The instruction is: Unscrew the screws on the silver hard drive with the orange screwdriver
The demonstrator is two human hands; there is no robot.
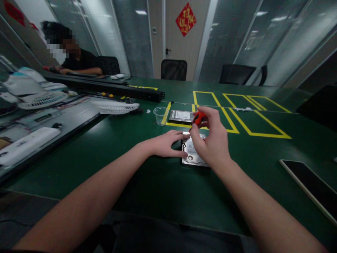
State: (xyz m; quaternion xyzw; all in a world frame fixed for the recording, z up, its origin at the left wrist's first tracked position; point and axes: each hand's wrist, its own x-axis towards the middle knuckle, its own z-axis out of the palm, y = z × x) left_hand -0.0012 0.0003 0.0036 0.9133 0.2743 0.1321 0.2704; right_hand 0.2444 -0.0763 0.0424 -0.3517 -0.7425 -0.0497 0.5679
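Note:
A silver hard drive point(193, 160) lies flat on the green table in front of me. My left hand point(168, 144) steadies its left side, with thumb and fingertips pressed on the casing. My right hand point(212, 137) is closed around the red and black handle of a screwdriver point(199, 118) above the drive. The screwdriver points down at the drive's top; its tip is hard to make out between my hands. Part of the drive's right side is hidden by my right hand. Just behind lies a second hard drive point(180, 116), with a clear plastic cup point(161, 116) to its left.
Yellow tape rectangles point(270, 134) mark the table. A phone-like dark slab point(310, 186) lies at right. On the left are a large panel point(79, 119), a white power strip point(31, 144), fans point(39, 95) and a long black bar point(118, 89). Another person point(81, 63) sits at far left.

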